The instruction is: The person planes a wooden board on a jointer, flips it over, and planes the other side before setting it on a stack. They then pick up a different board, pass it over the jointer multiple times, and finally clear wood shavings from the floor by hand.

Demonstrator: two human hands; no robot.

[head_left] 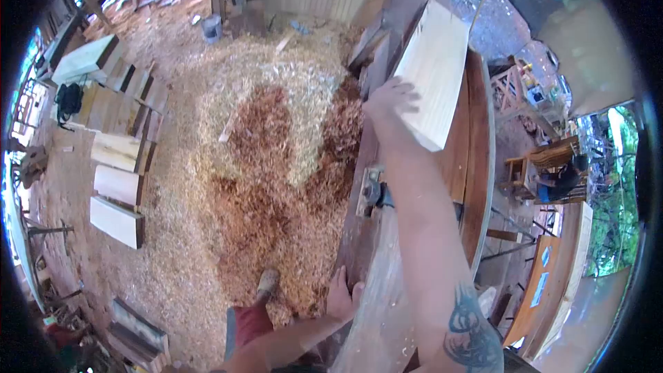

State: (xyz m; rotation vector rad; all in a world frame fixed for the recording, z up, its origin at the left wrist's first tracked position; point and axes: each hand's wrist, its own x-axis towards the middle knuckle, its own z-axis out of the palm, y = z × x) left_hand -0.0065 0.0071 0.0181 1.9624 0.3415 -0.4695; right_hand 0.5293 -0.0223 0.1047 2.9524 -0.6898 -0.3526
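My right hand (pixel 391 95) reaches far forward and rests on the near left edge of a pale planed plank (pixel 433 69) that lies tilted on a brown workbench (pixel 476 166). Its fingers curl over the plank's edge. My left hand (pixel 341 295) is low and close to me, gripping the near left edge of the workbench. A small metal fitting (pixel 371 190) sits on the bench edge between the two hands. My foot (pixel 266 283) stands in the shavings below.
A wide heap of wood shavings (pixel 276 159) covers the floor on the left. Several cut boards (pixel 117 186) lie in a row at the far left. A bucket (pixel 212 27) stands at the back. Wooden chairs (pixel 545 173) stand at the right.
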